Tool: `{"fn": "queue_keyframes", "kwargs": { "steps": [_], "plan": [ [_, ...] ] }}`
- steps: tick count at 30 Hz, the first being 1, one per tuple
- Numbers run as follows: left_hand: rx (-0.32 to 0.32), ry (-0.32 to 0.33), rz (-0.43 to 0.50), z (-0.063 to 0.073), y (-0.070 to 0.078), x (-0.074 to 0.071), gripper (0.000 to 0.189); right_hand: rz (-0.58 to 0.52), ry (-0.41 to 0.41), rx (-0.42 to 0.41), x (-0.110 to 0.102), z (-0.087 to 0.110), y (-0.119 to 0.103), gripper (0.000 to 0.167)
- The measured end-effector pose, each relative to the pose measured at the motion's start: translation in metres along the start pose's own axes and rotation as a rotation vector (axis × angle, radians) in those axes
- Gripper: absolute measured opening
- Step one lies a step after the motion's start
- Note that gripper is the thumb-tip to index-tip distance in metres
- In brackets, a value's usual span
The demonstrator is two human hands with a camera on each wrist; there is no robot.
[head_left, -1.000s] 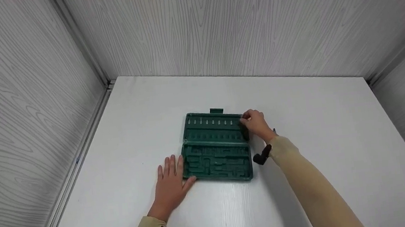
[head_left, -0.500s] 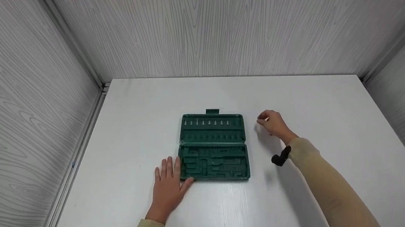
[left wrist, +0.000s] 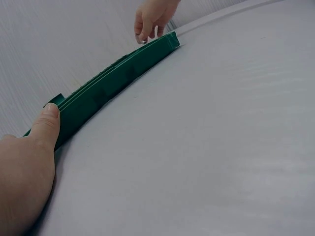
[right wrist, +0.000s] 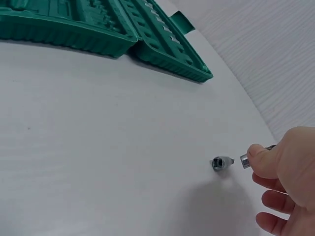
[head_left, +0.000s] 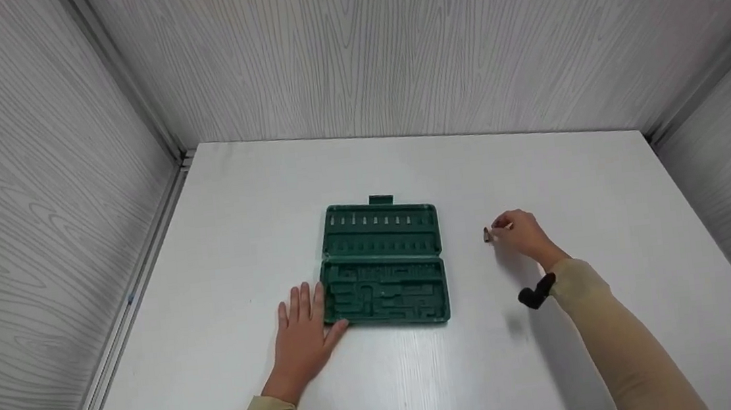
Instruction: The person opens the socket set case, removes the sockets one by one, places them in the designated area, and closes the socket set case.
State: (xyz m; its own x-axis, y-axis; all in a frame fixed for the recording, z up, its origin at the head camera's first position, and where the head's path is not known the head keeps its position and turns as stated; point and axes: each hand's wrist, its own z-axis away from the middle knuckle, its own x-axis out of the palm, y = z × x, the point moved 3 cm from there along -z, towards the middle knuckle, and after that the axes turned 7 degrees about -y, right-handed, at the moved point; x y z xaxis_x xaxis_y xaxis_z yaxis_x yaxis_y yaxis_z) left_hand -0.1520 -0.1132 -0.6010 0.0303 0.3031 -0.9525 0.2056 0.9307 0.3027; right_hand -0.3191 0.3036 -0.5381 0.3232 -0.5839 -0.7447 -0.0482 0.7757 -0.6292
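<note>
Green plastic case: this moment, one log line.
right hand: pinches cylindrical silver metal piece | left hand: touches open rectangular green plastic case | tapered silver metal bit: on white table

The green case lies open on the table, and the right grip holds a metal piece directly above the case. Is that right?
Not above it: the right grip holds the metal piece over the table, right of the open green case, as the head view shows.

Free lane right of the green case (head_left: 381, 258)

In the head view, bare tabletop (head_left: 469, 282) stretched from mid-frame to a small metal piece (right wrist: 223, 163) and the right hand (head_left: 524, 236). The left hand (head_left: 302, 341) blocked the case's lower left; a wall (head_left: 349, 50) closed the top.
</note>
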Motion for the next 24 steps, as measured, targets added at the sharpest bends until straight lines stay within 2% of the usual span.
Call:
{"fn": "queue_keyframes", "kwargs": {
  "steps": [5,13,17,24],
  "plan": [
    [-0.006,-0.013,-0.003,0.000,0.000,0.001,0.082,0.037,-0.014,0.016,0.001,0.006,0.012,0.024],
    [-0.002,0.001,-0.007,0.000,0.000,0.000,0.081,0.019,-0.031,0.051,0.003,0.008,0.016,0.024],
    [0.004,0.015,-0.006,0.000,0.000,0.000,0.081,-0.013,-0.009,0.064,0.005,0.005,0.019,0.026],
    [-0.002,0.004,0.001,0.000,0.000,-0.001,0.081,-0.028,0.032,0.073,0.008,0.000,0.022,0.025]
  ]
}}
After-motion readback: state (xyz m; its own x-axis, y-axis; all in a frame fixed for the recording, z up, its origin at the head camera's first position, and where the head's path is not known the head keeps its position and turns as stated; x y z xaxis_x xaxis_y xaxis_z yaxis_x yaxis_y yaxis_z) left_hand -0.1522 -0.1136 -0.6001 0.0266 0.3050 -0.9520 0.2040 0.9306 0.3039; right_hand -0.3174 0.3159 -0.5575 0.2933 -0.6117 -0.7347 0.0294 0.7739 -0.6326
